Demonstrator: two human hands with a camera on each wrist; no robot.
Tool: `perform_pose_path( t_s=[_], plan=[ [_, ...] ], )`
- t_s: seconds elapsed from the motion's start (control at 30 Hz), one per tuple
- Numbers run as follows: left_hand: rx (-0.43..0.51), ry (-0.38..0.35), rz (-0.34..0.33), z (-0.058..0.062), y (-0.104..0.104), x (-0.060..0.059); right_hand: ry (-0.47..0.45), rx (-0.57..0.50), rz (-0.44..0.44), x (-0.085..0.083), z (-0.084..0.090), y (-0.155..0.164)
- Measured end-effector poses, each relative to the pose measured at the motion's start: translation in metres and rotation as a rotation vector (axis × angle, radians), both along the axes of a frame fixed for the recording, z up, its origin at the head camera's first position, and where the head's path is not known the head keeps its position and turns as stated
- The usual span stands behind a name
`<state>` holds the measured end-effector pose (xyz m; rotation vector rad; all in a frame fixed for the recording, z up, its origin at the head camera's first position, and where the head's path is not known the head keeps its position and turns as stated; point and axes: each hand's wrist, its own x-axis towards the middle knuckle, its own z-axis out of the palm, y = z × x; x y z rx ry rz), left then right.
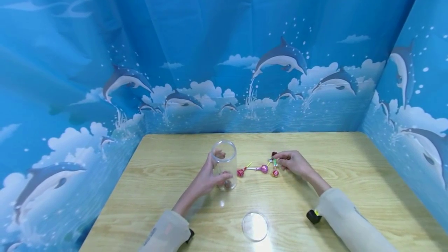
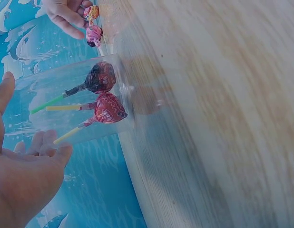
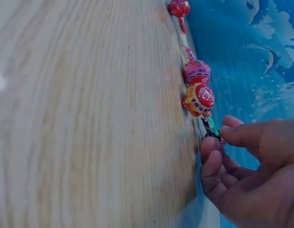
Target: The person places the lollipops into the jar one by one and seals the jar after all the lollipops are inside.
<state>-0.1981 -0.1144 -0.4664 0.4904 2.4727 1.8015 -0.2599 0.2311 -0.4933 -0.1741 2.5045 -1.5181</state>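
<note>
A clear plastic jar [image 1: 229, 166] stands upright on the table, and my left hand [image 1: 211, 176] grips it round the side. Inside it, in the left wrist view, lie a dark-wrapped lollipop [image 2: 100, 77] and a red-wrapped lollipop [image 2: 109, 108], with green and yellow sticks. To the right of the jar, my right hand [image 1: 293, 162] pinches a dark-wrapped lollipop [image 1: 274, 153] between thumb and fingers; its head is mostly hidden in the right wrist view. Close by on the table are a red lollipop [image 1: 240, 172], a pink-purple lollipop [image 1: 264, 168] and a red-and-yellow lollipop [image 1: 275, 173].
A round clear lid [image 1: 255, 226] lies flat near the front of the wooden table [image 1: 168, 154]. Blue curtains [image 1: 210, 30] printed with dolphins stand behind the table and at both sides.
</note>
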Motion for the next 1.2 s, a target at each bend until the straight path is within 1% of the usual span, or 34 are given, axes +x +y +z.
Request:
perform_pose_path(
  t_s=[0.27, 0.37, 0.53, 0.67, 0.83, 0.93, 1.0, 1.1, 1.2],
  plan=[
    [0.004, -0.005, -0.003, -0.002, 0.000, -0.001, 0.016, 0.065, 0.060, -0.004, -0.004, -0.004],
    [0.008, -0.009, -0.001, -0.002, 0.001, -0.001, 0.031, 0.100, 0.066, -0.004, -0.005, -0.005],
    [0.022, -0.001, 0.003, -0.003, 0.002, -0.002, 0.104, 0.202, 0.073, -0.001, -0.004, -0.001],
    [0.024, -0.002, 0.008, -0.003, 0.001, -0.001, 0.156, 0.264, 0.083, 0.002, -0.003, 0.004],
    [0.014, -0.002, 0.005, -0.002, 0.000, 0.000, 0.176, 0.305, 0.096, 0.006, -0.004, 0.012],
    [0.010, -0.006, 0.006, -0.002, 0.000, 0.000, 0.158, 0.295, 0.093, 0.010, -0.003, 0.016],
    [0.014, -0.008, 0.006, -0.002, 0.000, 0.000, 0.124, 0.263, 0.083, 0.013, -0.001, 0.019],
    [0.020, -0.016, 0.006, -0.002, 0.000, 0.000, 0.041, 0.190, 0.040, 0.018, 0.002, 0.024],
    [0.020, -0.017, 0.003, -0.002, 0.000, -0.001, -0.051, 0.079, -0.013, 0.022, 0.004, 0.031]
  ],
)
